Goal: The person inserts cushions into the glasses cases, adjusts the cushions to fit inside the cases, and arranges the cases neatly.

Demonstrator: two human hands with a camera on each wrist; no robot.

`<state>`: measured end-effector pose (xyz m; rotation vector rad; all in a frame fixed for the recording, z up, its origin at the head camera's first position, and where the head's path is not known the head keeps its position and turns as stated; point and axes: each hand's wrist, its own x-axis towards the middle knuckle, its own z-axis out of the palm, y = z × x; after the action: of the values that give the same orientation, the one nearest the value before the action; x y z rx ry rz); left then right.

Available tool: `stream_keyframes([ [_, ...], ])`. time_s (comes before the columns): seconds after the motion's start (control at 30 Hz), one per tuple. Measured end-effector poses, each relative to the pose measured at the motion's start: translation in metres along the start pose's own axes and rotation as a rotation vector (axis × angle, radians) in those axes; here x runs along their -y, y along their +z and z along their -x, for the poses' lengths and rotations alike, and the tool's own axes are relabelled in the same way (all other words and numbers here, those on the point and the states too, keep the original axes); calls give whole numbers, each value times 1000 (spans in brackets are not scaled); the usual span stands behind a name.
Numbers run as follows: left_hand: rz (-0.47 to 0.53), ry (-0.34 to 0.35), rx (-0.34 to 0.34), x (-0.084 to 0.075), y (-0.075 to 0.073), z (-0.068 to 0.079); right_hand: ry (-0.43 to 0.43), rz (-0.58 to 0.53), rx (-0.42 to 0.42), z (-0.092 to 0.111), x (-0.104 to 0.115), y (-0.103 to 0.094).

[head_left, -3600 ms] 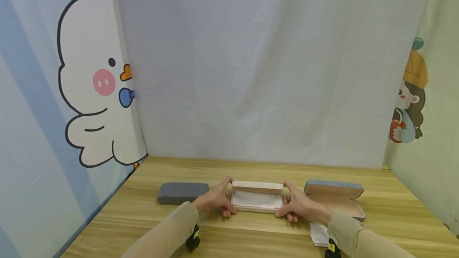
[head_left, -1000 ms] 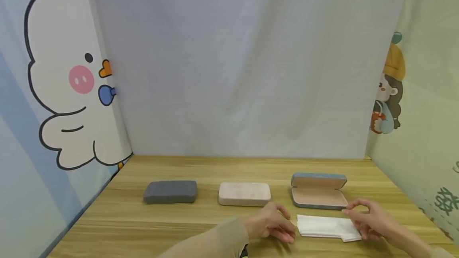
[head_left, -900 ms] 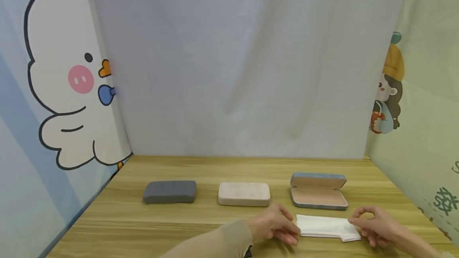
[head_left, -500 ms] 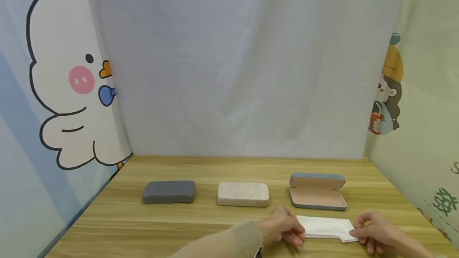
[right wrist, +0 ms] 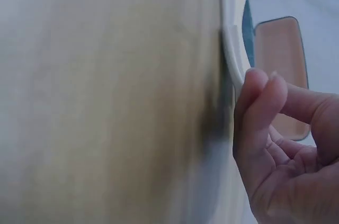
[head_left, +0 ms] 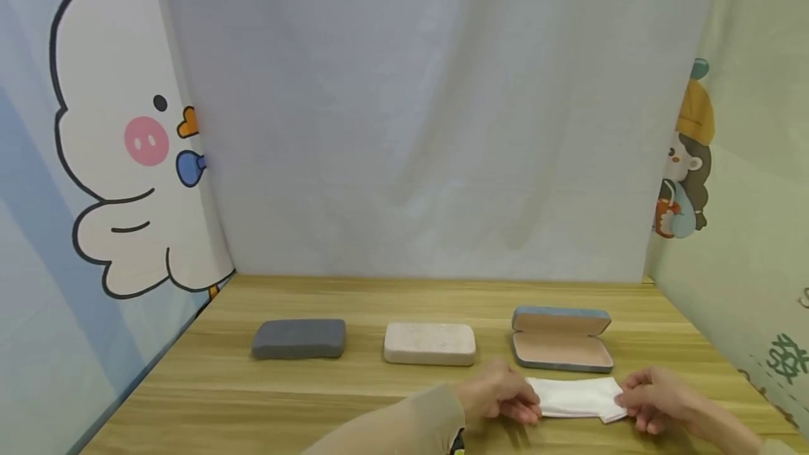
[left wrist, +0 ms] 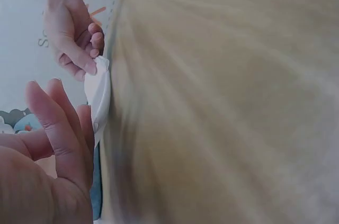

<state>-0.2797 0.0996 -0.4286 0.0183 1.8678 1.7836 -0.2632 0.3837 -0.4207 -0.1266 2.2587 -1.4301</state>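
Note:
A white folded cloth [head_left: 575,397] stretches between both hands in front of the open blue-grey glasses case [head_left: 561,351]. My left hand [head_left: 502,392] pinches its left end, and my right hand [head_left: 660,399] pinches the right end between thumb and fingers. The wrist views show the cloth [left wrist: 98,91] raised off the table, bowing a little along its length. One corner flap juts toward the front near the right hand. The case's lid stands up at the back, showing a bare peach lining [right wrist: 280,49].
Left of the open case, a closed cream glasses case [head_left: 430,343] and a closed dark grey one [head_left: 299,339] lie in a row on the wood-grain table [head_left: 303,399]. A pale curtain [head_left: 411,125] hangs behind, with printed cloth walls at both sides.
Earlier, both hands held the cream case, open with white cloth inside; now it is closed. The hands moved right to the folded cloth, took its ends and lifted it slightly.

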Motion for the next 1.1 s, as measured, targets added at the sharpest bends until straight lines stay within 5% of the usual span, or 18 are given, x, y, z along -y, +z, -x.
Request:
stream_keyframes([
  [0.33, 19, 1, 9, -27, -11, -7, -12, -60, 59, -9, 19, -23],
  [0.63, 52, 79, -70, -43, -16, -26, -28, -77, 26, -25, 34, -36],
  [1.1, 75, 91, -144, -47, -15, -51, -29, -121, -25, -53, 24, -41],
])
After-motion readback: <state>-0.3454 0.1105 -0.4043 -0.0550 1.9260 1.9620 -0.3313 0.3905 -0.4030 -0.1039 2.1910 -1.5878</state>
